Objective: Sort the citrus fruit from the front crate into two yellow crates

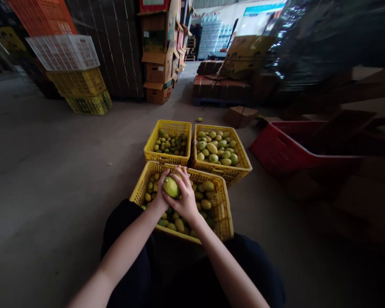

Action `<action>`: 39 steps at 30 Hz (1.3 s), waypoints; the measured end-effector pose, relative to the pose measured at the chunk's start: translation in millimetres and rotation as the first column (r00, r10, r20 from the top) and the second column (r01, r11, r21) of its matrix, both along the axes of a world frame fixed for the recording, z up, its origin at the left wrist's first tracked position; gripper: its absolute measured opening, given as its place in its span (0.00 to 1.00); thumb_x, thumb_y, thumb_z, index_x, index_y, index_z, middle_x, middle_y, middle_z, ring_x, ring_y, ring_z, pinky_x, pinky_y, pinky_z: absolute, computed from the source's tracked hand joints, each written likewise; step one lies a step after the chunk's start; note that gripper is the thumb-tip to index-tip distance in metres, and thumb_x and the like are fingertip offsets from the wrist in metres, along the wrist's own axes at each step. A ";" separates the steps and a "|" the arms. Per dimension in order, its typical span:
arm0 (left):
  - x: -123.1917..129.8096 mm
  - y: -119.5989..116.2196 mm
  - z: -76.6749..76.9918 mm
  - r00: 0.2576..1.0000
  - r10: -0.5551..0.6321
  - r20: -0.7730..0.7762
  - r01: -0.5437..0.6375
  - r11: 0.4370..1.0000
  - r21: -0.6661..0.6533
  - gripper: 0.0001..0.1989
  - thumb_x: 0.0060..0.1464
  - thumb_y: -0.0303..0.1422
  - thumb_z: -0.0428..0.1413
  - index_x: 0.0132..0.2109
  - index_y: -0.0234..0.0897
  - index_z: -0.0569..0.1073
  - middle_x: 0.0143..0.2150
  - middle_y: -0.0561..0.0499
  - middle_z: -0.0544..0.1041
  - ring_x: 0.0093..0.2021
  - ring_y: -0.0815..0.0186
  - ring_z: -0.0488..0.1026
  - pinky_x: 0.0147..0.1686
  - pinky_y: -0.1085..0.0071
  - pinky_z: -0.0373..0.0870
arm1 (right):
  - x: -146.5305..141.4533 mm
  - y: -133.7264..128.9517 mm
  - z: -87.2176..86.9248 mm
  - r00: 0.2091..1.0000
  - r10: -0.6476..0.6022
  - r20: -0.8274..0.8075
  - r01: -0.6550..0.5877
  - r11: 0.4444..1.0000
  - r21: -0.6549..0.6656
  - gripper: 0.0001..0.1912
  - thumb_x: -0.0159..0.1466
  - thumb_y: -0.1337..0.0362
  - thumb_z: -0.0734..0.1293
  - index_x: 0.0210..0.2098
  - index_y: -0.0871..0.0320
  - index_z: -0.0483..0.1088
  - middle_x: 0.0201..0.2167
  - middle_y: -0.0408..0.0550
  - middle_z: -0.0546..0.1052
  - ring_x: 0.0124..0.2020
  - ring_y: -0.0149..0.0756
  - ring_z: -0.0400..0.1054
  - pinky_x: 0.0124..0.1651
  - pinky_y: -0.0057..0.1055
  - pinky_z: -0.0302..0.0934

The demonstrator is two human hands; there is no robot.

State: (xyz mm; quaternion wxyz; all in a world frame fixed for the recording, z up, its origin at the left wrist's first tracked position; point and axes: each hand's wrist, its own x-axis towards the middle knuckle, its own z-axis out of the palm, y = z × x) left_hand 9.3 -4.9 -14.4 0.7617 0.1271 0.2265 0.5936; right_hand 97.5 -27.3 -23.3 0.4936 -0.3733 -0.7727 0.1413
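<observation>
Both my hands are together above the near yellow crate (226,201), which holds many green-yellow fruits. My left hand (161,191) is wrapped round the left side of a green fruit (171,187). From the right, my right hand (186,194) curls its fingers over the same fruit and over a yellowish fruit (179,172) just behind it. Beyond the near crate stand two more yellow crates. Small green fruits lie in the back left crate (148,146), larger pale green ones in the back right crate (244,160).
A red crate (276,147) stands at the right among cardboard pieces. Stacked orange, white and yellow crates (80,81) rise at the back left, with stacked cardboard boxes (155,72) beyond. One loose fruit (199,119) lies on the floor behind the crates.
</observation>
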 end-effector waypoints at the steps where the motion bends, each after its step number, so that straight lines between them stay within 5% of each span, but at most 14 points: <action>1: -0.1 2.2 -2.4 1.000 0.007 0.008 -0.007 1.000 -0.001 0.24 0.57 0.40 0.48 0.55 0.31 0.72 0.52 0.42 0.76 0.59 0.53 0.69 0.59 0.59 0.64 | -1.3 -0.9 -1.9 1.000 0.007 0.002 -0.007 1.000 0.019 0.28 0.58 0.63 0.70 0.57 0.54 0.64 0.61 0.56 0.66 0.70 0.54 0.43 0.66 0.57 0.47; 6: -6.2 18.6 -5.2 0.997 0.078 0.025 -0.077 0.997 -0.024 0.21 0.60 0.40 0.47 0.54 0.35 0.73 0.50 0.43 0.77 0.56 0.55 0.72 0.57 0.58 0.68 | 1.4 -4.3 0.4 0.994 -0.041 -0.097 0.053 0.991 0.126 0.30 0.58 0.67 0.70 0.58 0.51 0.62 0.53 0.53 0.73 0.59 0.49 0.64 0.60 0.50 0.59; 9: -14.2 23.7 3.1 0.987 0.156 0.046 -0.153 0.986 -0.058 0.20 0.62 0.40 0.46 0.55 0.37 0.71 0.51 0.44 0.77 0.54 0.58 0.73 0.55 0.61 0.69 | 13.6 -0.4 10.6 0.956 -0.142 -0.256 0.150 0.989 0.012 0.26 0.57 0.66 0.70 0.54 0.52 0.64 0.49 0.50 0.75 0.49 0.43 0.70 0.52 0.42 0.65; 14: -14.3 15.0 14.5 0.989 0.147 0.000 -0.146 0.987 0.067 0.19 0.61 0.41 0.48 0.50 0.35 0.75 0.51 0.43 0.77 0.55 0.56 0.72 0.55 0.60 0.68 | 31.0 13.6 17.4 0.881 -0.268 -0.389 0.189 0.955 -0.229 0.23 0.52 0.65 0.71 0.47 0.54 0.64 0.41 0.46 0.74 0.40 0.39 0.70 0.45 0.37 0.66; 20: -0.8 11.0 10.2 0.976 0.131 -0.174 -0.118 0.990 0.080 0.17 0.57 0.40 0.52 0.42 0.32 0.78 0.50 0.44 0.78 0.59 0.56 0.69 0.60 0.63 0.62 | 22.6 12.7 17.1 0.913 -0.122 -0.388 0.003 0.956 -0.293 0.22 0.49 0.69 0.68 0.44 0.54 0.64 0.39 0.44 0.75 0.38 0.38 0.69 0.44 0.36 0.65; 29: -8.0 20.4 6.8 0.916 0.210 -0.343 -0.195 0.978 0.078 0.22 0.63 0.40 0.42 0.40 0.35 0.78 0.51 0.45 0.78 0.60 0.61 0.67 0.60 0.68 0.60 | 23.8 11.2 18.2 0.916 -0.057 -0.397 -0.121 0.905 -0.408 0.23 0.45 0.68 0.69 0.42 0.54 0.67 0.34 0.41 0.74 0.35 0.38 0.67 0.41 0.33 0.63; 33: -12.1 22.7 4.1 0.916 0.210 -0.341 -0.190 0.978 0.091 0.22 0.60 0.43 0.44 0.35 0.35 0.78 0.44 0.44 0.81 0.56 0.57 0.71 0.56 0.65 0.65 | 17.6 12.2 17.4 0.828 -0.140 -0.543 -0.231 0.798 -0.557 0.20 0.45 0.65 0.69 0.39 0.54 0.69 0.33 0.40 0.74 0.35 0.37 0.66 0.40 0.32 0.63; 37: -16.6 21.5 10.9 0.967 0.080 -0.243 -0.088 0.996 -0.021 0.22 0.59 0.39 0.42 0.31 0.34 0.77 0.38 0.42 0.81 0.52 0.56 0.74 0.51 0.66 0.69 | 11.8 18.8 11.5 0.591 -0.327 -0.737 -0.429 0.647 -0.631 0.14 0.49 0.60 0.65 0.36 0.53 0.67 0.32 0.40 0.75 0.34 0.38 0.69 0.32 0.31 0.64; 39: -18.5 19.7 15.5 0.985 0.019 -0.172 -0.038 0.993 -0.109 0.22 0.57 0.34 0.39 0.32 0.32 0.76 0.37 0.41 0.81 0.50 0.56 0.75 0.50 0.64 0.70 | 11.3 23.9 7.9 0.509 -0.377 -0.774 -0.460 0.641 -0.614 0.12 0.51 0.59 0.65 0.35 0.53 0.66 0.30 0.41 0.76 0.32 0.38 0.70 0.29 0.31 0.65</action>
